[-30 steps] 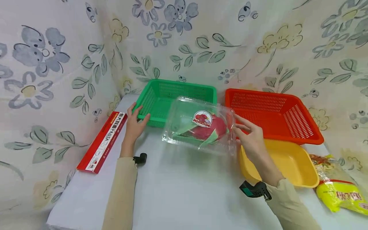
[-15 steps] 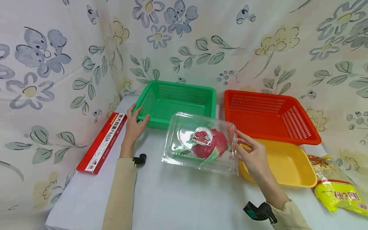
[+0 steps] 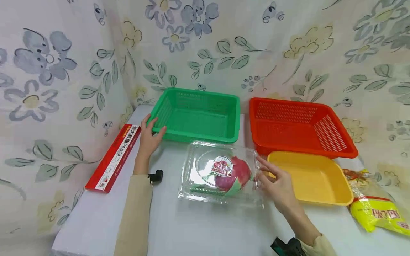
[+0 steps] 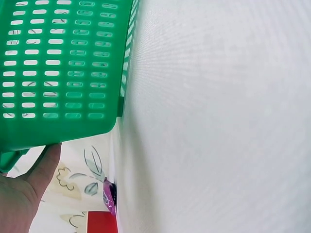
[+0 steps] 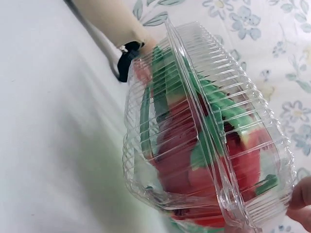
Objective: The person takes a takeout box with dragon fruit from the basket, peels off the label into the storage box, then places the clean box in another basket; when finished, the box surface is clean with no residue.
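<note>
My right hand [image 3: 278, 183] pinches the right edge of a clear plastic clamshell box [image 3: 196, 169] with a round label on its lid. Inside lies a red dragon fruit [image 3: 241, 174] with green leaf tips. In the right wrist view, the box [image 5: 133, 167] is tilted above the white surface, and fingertips of the right hand [image 5: 302, 201] show at its lower right. My left hand [image 3: 150, 140] holds the front left corner of a green basket [image 3: 198, 137], thumb on its front side. The left wrist view shows that hand [image 4: 19, 204] against the perforated basket wall [image 4: 53, 128].
A red perforated basket [image 3: 288, 149] stands back right, with a yellow tray [image 3: 315, 177] in front of it. A yellow and clear food bag [image 3: 378, 213] lies far right. The red pasta box [image 3: 113, 160] lies left. Floral cloth [image 3: 205, 35] hangs behind the white table [image 3: 192, 231].
My right hand has brought the clamshell box with the dragon fruit down and toward me, away from over the green basket. My left hand has stayed at the basket's corner.
</note>
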`<control>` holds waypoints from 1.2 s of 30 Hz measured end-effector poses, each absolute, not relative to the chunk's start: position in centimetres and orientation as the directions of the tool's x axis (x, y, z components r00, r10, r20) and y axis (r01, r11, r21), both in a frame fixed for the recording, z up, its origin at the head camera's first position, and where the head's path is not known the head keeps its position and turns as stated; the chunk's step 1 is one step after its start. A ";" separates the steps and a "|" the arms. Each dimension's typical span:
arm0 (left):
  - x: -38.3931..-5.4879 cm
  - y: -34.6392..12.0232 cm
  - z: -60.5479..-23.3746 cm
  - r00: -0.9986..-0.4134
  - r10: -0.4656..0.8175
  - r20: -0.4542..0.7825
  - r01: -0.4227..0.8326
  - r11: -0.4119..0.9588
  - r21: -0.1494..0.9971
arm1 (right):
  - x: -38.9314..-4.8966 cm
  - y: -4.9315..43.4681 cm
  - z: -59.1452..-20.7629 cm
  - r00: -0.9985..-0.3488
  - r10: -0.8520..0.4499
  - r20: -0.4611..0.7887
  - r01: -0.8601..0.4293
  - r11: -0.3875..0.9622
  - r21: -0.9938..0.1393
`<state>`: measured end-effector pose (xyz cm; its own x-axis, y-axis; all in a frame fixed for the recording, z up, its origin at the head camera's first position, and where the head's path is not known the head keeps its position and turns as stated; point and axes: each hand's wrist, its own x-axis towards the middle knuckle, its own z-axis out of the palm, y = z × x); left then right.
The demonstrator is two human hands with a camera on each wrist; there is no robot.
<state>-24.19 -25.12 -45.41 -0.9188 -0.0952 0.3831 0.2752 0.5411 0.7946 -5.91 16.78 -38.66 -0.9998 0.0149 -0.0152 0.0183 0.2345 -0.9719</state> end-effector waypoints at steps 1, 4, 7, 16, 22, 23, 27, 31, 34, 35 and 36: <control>-24.2 -25.1 -45.3 -0.917 -0.095 0.388 0.279 0.541 0.793 | -5.8 16.8 -38.9 -1.000 0.017 -0.023 0.026 0.235 -0.972; -24.2 -25.1 -45.3 -0.916 -0.099 0.388 0.278 0.540 0.794 | -5.7 16.6 -39.8 -0.999 0.022 -0.041 0.045 0.226 -0.973; -24.2 -25.1 -45.4 -0.917 -0.098 0.386 0.275 0.544 0.792 | -5.5 16.4 -40.7 -0.999 0.027 -0.035 0.040 0.211 -0.977; -24.2 -25.1 -45.6 -0.909 -0.103 0.405 0.292 0.538 0.791 | -5.8 16.4 -42.0 -0.999 0.044 0.010 -0.001 0.196 -0.981; -24.3 -25.1 -45.8 -0.912 -0.108 0.396 0.286 0.524 0.802 | -6.4 16.4 -42.0 -0.999 0.045 -0.015 0.025 0.218 -0.976; -24.3 -25.1 -45.7 -0.913 -0.109 0.393 0.283 0.523 0.804 | -6.5 16.4 -42.0 -0.999 0.042 -0.013 0.022 0.224 -0.974; -24.3 -25.1 -45.7 -0.912 -0.106 0.397 0.287 0.527 0.800 | -6.9 16.4 -42.0 -1.000 0.027 0.012 -0.005 0.241 -0.970; -24.3 -25.0 -45.5 -0.914 -0.106 0.391 0.278 0.539 0.795 | -7.2 16.4 -41.8 -1.000 0.018 0.008 -0.002 0.286 -0.958; -24.2 -25.1 -45.5 -0.918 -0.108 0.381 0.266 0.543 0.796 | -7.4 16.5 -41.7 -1.000 0.018 -0.015 0.020 0.309 -0.951; -24.2 -25.1 -45.5 -0.920 -0.107 0.377 0.264 0.542 0.798 | -7.5 16.5 -41.6 -1.000 0.018 -0.023 0.027 0.308 -0.951; -24.2 -25.1 -45.5 -0.921 -0.107 0.375 0.264 0.537 0.801 | -7.5 16.5 -41.6 -0.999 0.018 -0.030 0.034 0.309 -0.950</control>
<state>-24.20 -25.12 -45.51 -0.9207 -0.1071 0.3753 0.2642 0.5365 0.8014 -7.54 16.49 -41.61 -0.9994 0.0177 -0.0303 0.0343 0.3089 -0.9505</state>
